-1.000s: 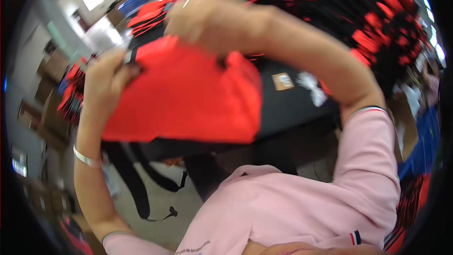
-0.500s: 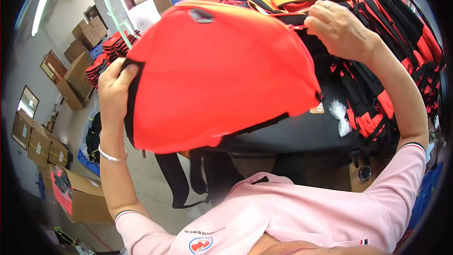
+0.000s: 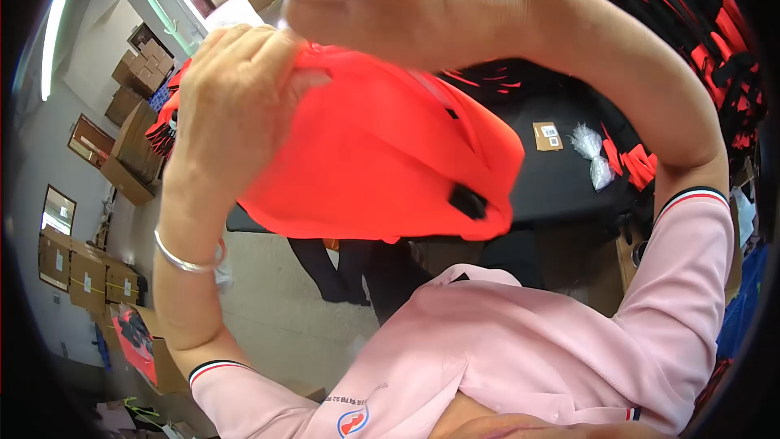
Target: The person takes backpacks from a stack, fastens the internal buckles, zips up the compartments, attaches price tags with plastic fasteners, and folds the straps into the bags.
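Black bench [image 3: 552,179] at three o'clock; red bag [image 3: 382,154] central, lying toward four o'clock from the nearer left hand [image 3: 231,102], which grips its ten-o'clock edge. Right hand [image 3: 382,12] at twelve, grip unclear.

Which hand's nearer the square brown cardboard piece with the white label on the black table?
Right, as this view shows it. The right hand is up and left of the cardboard piece; the left hand is farther left, on the red fabric bag.
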`<act>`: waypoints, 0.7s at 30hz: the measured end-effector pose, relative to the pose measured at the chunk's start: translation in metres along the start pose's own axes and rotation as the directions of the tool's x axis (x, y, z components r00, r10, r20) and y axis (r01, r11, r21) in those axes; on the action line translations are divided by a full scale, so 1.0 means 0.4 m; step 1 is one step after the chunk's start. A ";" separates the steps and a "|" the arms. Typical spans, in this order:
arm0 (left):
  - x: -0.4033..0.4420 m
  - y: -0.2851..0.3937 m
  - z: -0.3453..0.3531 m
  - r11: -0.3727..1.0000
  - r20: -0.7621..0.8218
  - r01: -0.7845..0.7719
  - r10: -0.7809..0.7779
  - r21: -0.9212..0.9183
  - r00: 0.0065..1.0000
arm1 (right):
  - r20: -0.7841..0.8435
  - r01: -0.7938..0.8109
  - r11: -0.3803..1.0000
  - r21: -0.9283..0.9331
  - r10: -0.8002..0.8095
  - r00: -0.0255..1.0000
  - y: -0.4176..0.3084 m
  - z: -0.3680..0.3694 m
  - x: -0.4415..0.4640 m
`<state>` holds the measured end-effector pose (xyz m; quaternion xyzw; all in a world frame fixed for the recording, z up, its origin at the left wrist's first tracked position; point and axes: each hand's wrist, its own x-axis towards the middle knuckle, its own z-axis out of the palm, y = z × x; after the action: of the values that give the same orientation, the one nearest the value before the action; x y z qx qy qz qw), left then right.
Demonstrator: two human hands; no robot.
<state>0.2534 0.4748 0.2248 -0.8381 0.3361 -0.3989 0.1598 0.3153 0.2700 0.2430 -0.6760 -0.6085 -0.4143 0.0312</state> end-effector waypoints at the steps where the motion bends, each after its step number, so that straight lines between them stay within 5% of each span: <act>1: -0.004 -0.030 0.014 0.996 0.008 0.048 -0.048 -0.081 0.999 | -0.006 -0.009 1.000 0.008 0.009 1.000 0.017 0.014 -0.019; 3: -0.029 -0.116 0.040 0.940 0.018 0.220 -0.224 -0.261 0.975 | -0.075 0.326 0.924 -0.201 -0.346 0.935 0.076 0.051 -0.076; 5: -0.085 -0.199 0.066 0.869 0.044 0.351 -0.359 -0.348 0.932 | 0.076 0.161 0.952 -0.260 -0.145 0.986 0.071 0.051 -0.165; 7: -0.120 -0.247 0.091 0.827 0.036 0.471 -0.484 -0.307 0.874 | 0.100 0.132 0.984 -0.120 -0.121 0.988 0.043 0.112 -0.230; 15: -0.150 -0.266 0.107 0.637 0.141 0.683 -0.686 -0.357 0.713 | -0.081 -0.089 0.986 -0.144 0.078 0.994 0.012 0.218 -0.223; 17: -0.159 -0.283 0.103 0.633 0.084 0.735 -0.741 -0.243 0.666 | 0.092 -0.033 0.987 -0.157 0.048 0.995 -0.072 0.344 -0.291; 18: -0.167 -0.302 0.125 0.677 0.119 0.698 -0.693 -0.233 0.711 | 0.011 -0.192 0.981 0.034 0.192 0.981 -0.111 0.422 -0.328; 21: -0.148 -0.292 0.164 0.867 0.032 0.498 -0.499 0.021 0.866 | -0.044 -0.293 0.920 0.260 0.315 0.948 -0.112 0.469 -0.355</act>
<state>0.3284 0.6002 0.2127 -0.9025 0.1032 -0.4135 0.0626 0.3874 0.2709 0.0146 -0.7347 -0.5416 -0.3528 0.2061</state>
